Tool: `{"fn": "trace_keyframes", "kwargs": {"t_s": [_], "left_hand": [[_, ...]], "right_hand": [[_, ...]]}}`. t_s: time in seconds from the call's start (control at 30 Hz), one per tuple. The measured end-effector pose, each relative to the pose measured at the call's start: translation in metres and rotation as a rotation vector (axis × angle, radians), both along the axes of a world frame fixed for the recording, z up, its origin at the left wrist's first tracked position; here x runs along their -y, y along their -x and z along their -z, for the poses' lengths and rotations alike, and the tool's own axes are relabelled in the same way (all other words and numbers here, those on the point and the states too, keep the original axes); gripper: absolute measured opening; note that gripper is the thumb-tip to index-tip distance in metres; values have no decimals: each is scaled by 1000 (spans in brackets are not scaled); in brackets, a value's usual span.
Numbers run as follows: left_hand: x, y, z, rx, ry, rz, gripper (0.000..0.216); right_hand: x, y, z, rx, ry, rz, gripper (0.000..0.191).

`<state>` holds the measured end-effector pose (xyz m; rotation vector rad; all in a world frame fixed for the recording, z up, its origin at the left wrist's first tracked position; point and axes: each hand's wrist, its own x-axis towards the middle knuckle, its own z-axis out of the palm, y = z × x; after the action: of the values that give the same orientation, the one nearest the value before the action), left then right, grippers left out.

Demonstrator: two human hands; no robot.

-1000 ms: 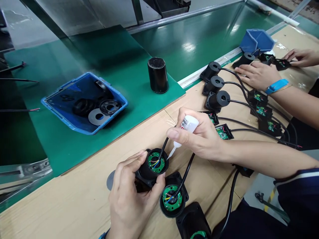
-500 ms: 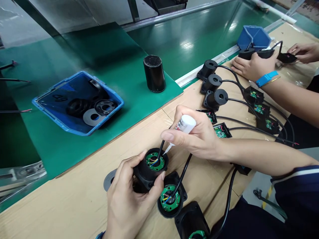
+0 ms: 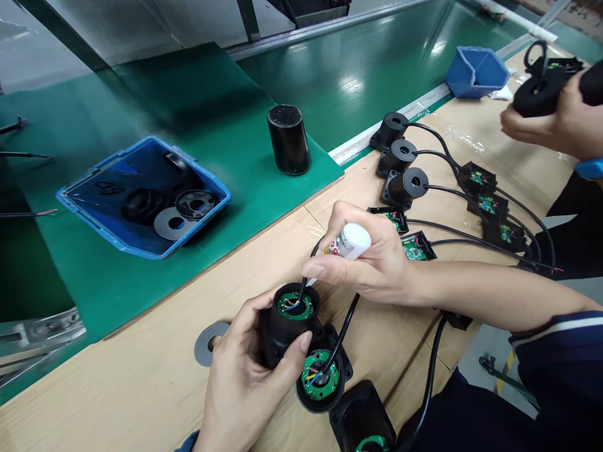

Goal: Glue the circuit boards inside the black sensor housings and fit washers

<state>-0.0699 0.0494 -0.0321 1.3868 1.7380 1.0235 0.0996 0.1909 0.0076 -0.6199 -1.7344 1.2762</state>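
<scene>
At the tan worktop (image 3: 141,358), my left grip (image 3: 257,367) is clasping a black cylindrical plastic housing (image 3: 291,328), and my right grip (image 3: 370,258) is holding a white plastic bottle (image 3: 354,242). I'm judging the housing light and rigid, best held by its sides.

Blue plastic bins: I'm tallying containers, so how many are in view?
2. One open blue plastic bin is on the flat green mat at picture left; the second bin stands at upper right. No other shows.
</scene>
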Motion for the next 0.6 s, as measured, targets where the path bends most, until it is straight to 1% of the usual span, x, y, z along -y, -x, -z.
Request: {"fn": "trace_keyframes", "kwargs": {"t_s": [0.07, 0.1, 0.3, 0.47, 0.6], "left_hand": [[0, 1, 0, 66, 2, 26, 36], [0, 1, 0, 64, -1, 17, 37], [6, 4, 9, -16, -29, -54, 45], [9, 6, 12, -67, -43, -46, 49], [7, 6, 11, -138, -113, -33, 53]], "right_hand": [[0, 0, 0, -3, -4, -3, 41], [0, 0, -1, 3, 0, -2, 41], [0, -4, -3, 43, 27, 10, 42], [0, -7, -4, 52, 42, -13, 43], [1, -8, -5, 46, 87, -43, 43]]}}
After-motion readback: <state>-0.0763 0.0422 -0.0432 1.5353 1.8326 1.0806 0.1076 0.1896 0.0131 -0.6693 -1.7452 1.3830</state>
